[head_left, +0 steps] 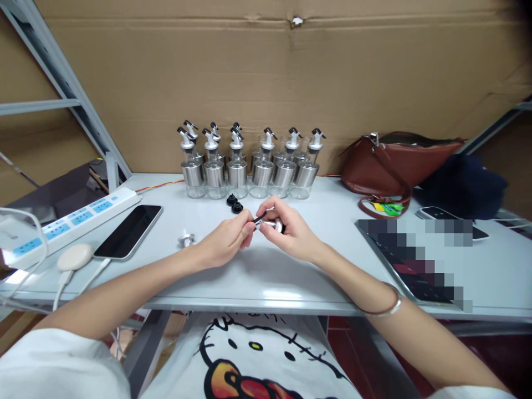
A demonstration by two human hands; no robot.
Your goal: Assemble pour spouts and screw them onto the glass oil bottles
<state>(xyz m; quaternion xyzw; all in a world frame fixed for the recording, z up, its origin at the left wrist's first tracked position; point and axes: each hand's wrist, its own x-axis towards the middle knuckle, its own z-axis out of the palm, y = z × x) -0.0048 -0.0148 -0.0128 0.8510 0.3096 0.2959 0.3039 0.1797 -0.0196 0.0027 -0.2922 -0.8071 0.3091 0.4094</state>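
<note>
My right hand point(296, 231) is closed around a silver pour spout point(274, 225) above the middle of the table. With pinched fingers, my left hand point(226, 239) grips a small black lever point(260, 218) at the end of that spout. Both hands meet there, and fingers partly hide how the two parts join. Left of my left hand, a loose silver spout piece point(186, 239) lies on the table. Two black stoppers point(237, 208) rest just beyond my hands. Behind them, several glass bottles point(262, 176) with steel sleeves stand in rows, many topped with silver spouts and black levers.
A white power strip point(75, 221), a phone point(129, 233) and a round white charger point(75, 257) with cables are on the left. To the right are a brown handbag point(394, 160), a dark cap point(461, 185) and a partly blurred tablet point(409, 266). Cardboard point(249, 72) backs the table.
</note>
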